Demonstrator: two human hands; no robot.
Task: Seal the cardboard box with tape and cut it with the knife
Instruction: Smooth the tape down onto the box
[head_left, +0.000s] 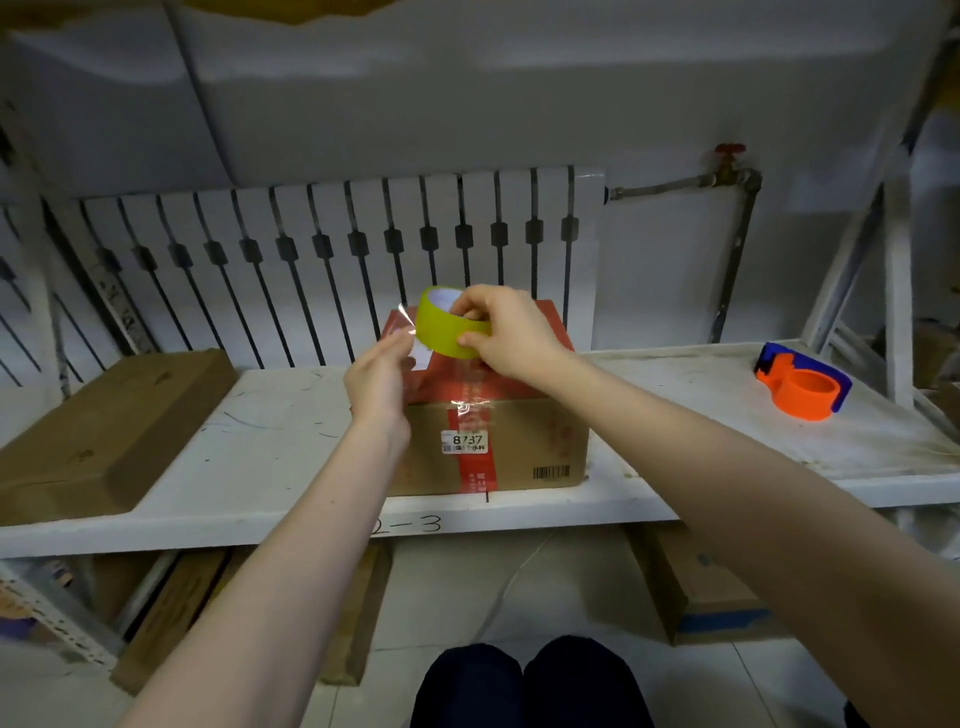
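Two bare forearms, no sleeves down to the wrists, no watch, no bracelet, no rings to be seen. Left grip (379, 382) and right grip (511, 332) ungloved, with slim fingers and short nails where these show. At the bottom edge, two rounded knees (524, 680) in dark, navy-to-black trousers of plain cloth, without pattern or visible seams. Upper arms and anything worn on the trunk out of view. No markings or plasters anywhere on the arms.
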